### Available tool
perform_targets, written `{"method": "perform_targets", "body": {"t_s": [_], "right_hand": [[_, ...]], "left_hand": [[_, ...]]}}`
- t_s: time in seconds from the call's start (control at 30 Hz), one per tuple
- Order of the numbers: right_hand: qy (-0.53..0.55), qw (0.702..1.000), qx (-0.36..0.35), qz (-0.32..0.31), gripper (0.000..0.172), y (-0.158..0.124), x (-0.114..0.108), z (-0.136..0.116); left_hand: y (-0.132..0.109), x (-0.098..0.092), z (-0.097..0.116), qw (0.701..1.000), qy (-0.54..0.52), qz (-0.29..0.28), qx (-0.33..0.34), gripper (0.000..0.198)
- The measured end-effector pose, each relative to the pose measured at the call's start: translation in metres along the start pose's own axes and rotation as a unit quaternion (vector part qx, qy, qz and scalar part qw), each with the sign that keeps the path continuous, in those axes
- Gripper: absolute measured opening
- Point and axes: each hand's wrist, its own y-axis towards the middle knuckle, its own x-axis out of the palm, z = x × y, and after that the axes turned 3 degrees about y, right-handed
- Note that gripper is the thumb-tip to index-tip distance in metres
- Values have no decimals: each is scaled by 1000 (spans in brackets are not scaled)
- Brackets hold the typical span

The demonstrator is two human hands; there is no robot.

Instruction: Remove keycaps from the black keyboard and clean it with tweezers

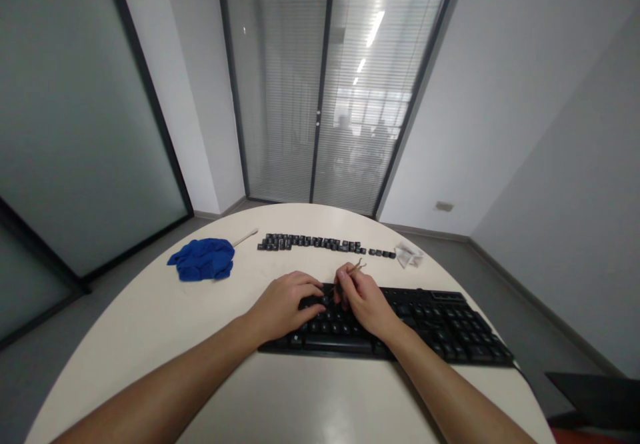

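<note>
A black keyboard point(335, 343) lies across the table in front of me, with several keycaps off its left part. My left hand point(287, 303) rests over that left part, thumb and index finger apart on either side of a small spot among the keys. Just to its right, my right hand point(361, 297) is closed around a thin, brownish wire-like tool point(358, 267). Two small curled prongs of the tool stick up above the fingers. Its lower end reaches down toward the keys near the left fingertips, and I cannot make out what it touches.
Loose black keycaps point(310, 241) stand in rows beyond the keyboard. A crumpled blue cloth point(203, 259) lies at the left, near a thin pale stick point(246, 237). A clear plastic bag point(409, 255) sits at the right. The round white table point(150, 337) ends in a curved edge.
</note>
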Motion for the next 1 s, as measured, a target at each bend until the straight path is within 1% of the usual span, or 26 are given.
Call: {"method": "perform_targets", "body": {"t_s": [0.2,0.37,0.5,0.67,1.0], "right_hand": [[18,1000,6,-3,35,0,1,0],[36,999,16,-4,33,1,1,0],[22,1000,17,-10,32,1,1,1],[9,1000,16,-14,30,1,1,1],[-8,1000,16,-16,33,1,0,-1]], "left_hand": [[0,-3,2,999,-32,16,-22,14],[0,-2,1,994,-78,26,-65,13],[0,-2,1,990,-94,33,-103,15],[0,1,-1,984,-96,64,-133,14],[0,6,-8,977,-145,70,-140,15]]}}
